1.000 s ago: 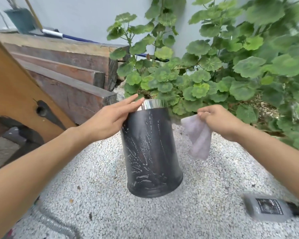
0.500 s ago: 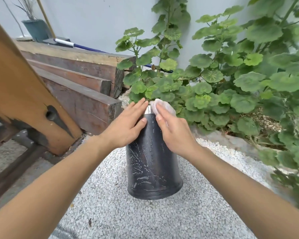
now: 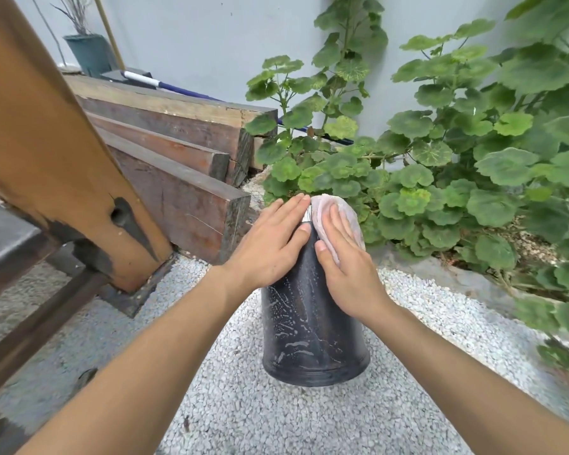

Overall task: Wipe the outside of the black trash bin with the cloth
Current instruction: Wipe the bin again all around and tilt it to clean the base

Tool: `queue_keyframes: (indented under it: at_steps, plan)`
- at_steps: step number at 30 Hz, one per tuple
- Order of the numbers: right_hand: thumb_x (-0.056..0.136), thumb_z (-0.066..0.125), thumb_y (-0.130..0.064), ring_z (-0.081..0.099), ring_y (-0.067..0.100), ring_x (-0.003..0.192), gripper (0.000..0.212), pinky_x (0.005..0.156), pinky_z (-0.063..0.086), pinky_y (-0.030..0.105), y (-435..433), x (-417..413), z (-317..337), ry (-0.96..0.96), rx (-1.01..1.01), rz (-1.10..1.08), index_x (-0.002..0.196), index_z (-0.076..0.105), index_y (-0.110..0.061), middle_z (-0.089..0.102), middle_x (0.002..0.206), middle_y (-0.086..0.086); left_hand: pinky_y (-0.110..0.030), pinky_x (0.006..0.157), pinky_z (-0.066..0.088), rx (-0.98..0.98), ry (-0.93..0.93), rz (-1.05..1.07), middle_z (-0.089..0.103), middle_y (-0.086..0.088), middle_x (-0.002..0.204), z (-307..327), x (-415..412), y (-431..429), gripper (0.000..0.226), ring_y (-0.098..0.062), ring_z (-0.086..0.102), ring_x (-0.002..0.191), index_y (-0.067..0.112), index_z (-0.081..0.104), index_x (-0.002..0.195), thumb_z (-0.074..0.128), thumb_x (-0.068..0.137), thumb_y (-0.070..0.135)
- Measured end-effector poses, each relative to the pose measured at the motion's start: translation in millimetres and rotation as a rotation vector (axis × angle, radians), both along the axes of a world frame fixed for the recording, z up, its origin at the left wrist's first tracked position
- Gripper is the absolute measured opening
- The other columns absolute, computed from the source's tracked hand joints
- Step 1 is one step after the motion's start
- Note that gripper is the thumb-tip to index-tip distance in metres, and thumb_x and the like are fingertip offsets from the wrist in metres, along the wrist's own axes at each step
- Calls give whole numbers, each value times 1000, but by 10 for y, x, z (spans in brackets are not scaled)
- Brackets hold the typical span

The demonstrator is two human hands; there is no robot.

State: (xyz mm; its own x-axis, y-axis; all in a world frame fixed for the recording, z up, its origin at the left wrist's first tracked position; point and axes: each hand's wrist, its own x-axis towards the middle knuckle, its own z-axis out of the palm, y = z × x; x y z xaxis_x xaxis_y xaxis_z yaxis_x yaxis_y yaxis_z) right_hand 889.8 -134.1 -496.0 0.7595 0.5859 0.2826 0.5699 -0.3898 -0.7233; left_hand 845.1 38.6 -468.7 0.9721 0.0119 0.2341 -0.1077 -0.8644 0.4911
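Observation:
The black trash bin [image 3: 312, 336] stands upright on white gravel in the centre, its wall streaked with wet white marks and its silver rim mostly hidden by my hands. My left hand [image 3: 270, 244] lies flat against the bin's upper left side, fingers together. My right hand [image 3: 345, 267] presses a pale pink cloth [image 3: 345, 215] flat against the bin's upper right side and rim, with the cloth bunched under the palm and fingers.
Stacked dark wooden beams [image 3: 191, 165] lie to the left behind the bin. A slanted brown post [image 3: 56, 152] rises at the far left. Leafy geranium plants [image 3: 440, 165] crowd the right and back. White gravel [image 3: 243, 405] covers the ground around the bin.
My right hand brought the hanging cloth from the bin's right side up onto its top and now presses it flat there. My left hand slid onto the upper left wall.

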Motion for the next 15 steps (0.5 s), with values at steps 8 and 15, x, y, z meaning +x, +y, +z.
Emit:
queue_keyframes:
  at_steps: [8,15]
  plan:
    - [108,39,-25,2,8,154,56,126,8,46,-130,-62,-138,-27,-59,74,159,18,-17,9,168,-3,-20,121,-1,-33,-15,8,23,3,164,-4,-11,21,52,10,9,142,16,28,156,27,108,35]
    - [107,35,-41,-6,-3,151,60,124,0,25,-270,-292,-239,-7,-121,118,160,16,-22,6,168,-8,-14,117,-1,-12,20,41,23,5,164,-18,-1,61,55,0,12,149,19,26,157,23,107,42]
